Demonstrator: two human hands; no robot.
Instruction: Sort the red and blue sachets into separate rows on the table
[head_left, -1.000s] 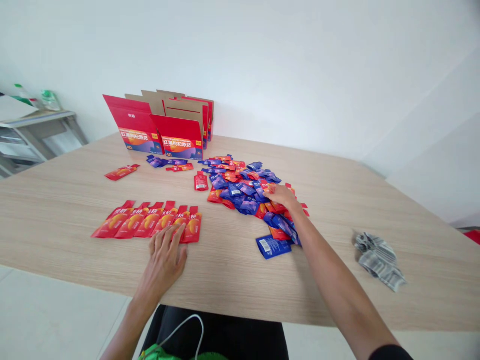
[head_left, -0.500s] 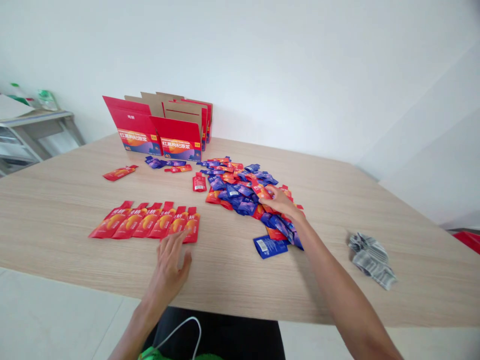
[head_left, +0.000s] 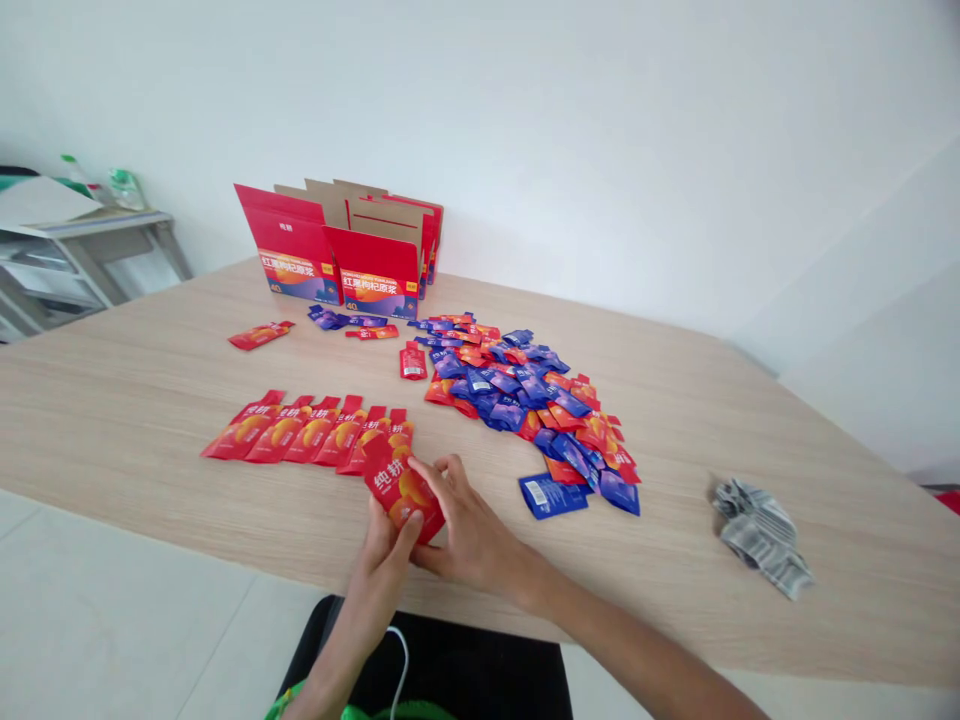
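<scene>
Between my two hands a red pouch point(head_left: 403, 488) is held up, its printed front facing me and its neck tilted to the upper left. My left hand point(head_left: 384, 548) grips its lower left edge, thumb on the front. My right hand point(head_left: 469, 525) is closed on its right side. Just beyond, a row of several overlapping red pouches point(head_left: 296, 432) lies on the table, necks pointing away; the held pouch hides part of the row's right end. A mixed pile of blue and red pouches point(head_left: 517, 385) spreads to the right of the row.
Open red cartons point(head_left: 375, 285) stand at the back left by the wall. Stray pouches lie before them, including a red one point(head_left: 261, 335). A crumpled grey striped cloth point(head_left: 761, 535) lies on the right of the table point(head_left: 660, 590). A side desk point(head_left: 90, 230) stands far left.
My right hand has come from the pile to the front with a red pouch. My left hand has left the row's right end and now holds this pouch too. The view has shifted slightly.
</scene>
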